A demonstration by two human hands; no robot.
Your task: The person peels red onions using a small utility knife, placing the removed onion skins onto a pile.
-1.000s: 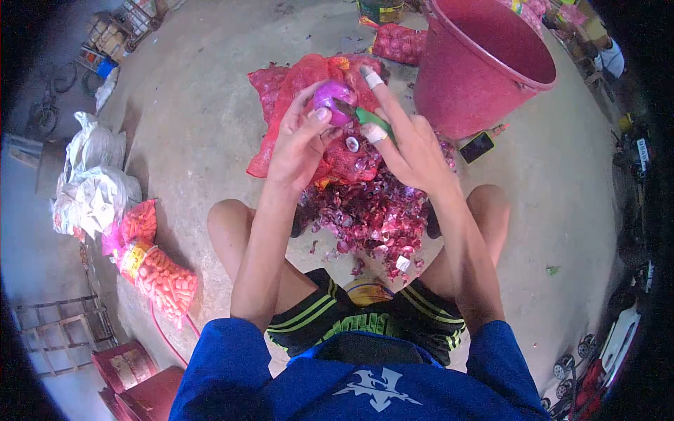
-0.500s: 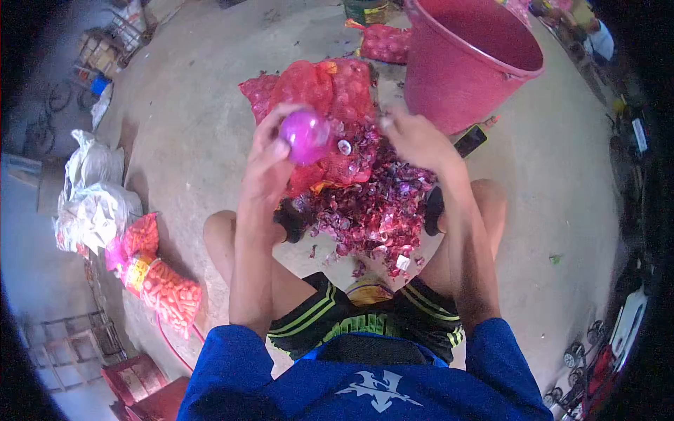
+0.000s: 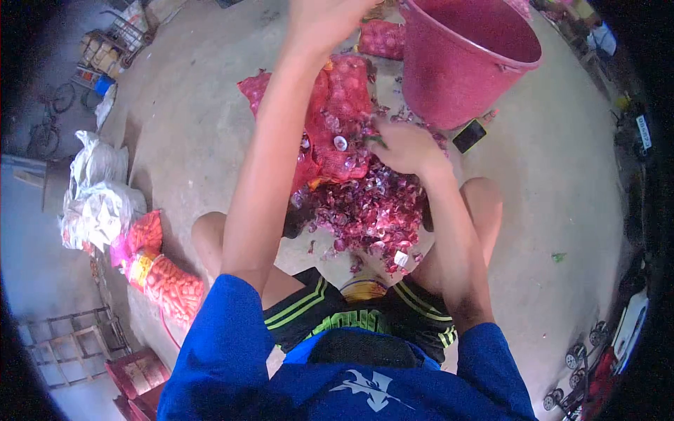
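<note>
My left arm stretches far forward, and my left hand (image 3: 330,21) is at the top edge, where its fingers are mostly cut off. No onion shows in it. My right hand (image 3: 407,149) is over the peelings with fingers curled, slightly blurred; a small dark green thing (image 3: 377,139) shows at its fingertips, and I cannot tell what it is. Below it lies a heap of red onion skins (image 3: 372,214) between my feet. Beside it are red mesh sacks of onions (image 3: 344,91), with a cut onion piece (image 3: 340,143) on top.
A large pink tub (image 3: 449,77) stands ahead on the right, with a phone (image 3: 470,136) on the floor beside it. Another onion sack (image 3: 382,38) lies left of the tub. White sacks (image 3: 102,210) and a bag of orange-red produce (image 3: 174,284) are at the left.
My left hand has moved forward and up to the frame's top edge; the shiny purple onion it held is out of sight. My right hand has come slightly down and nearer the peelings.
</note>
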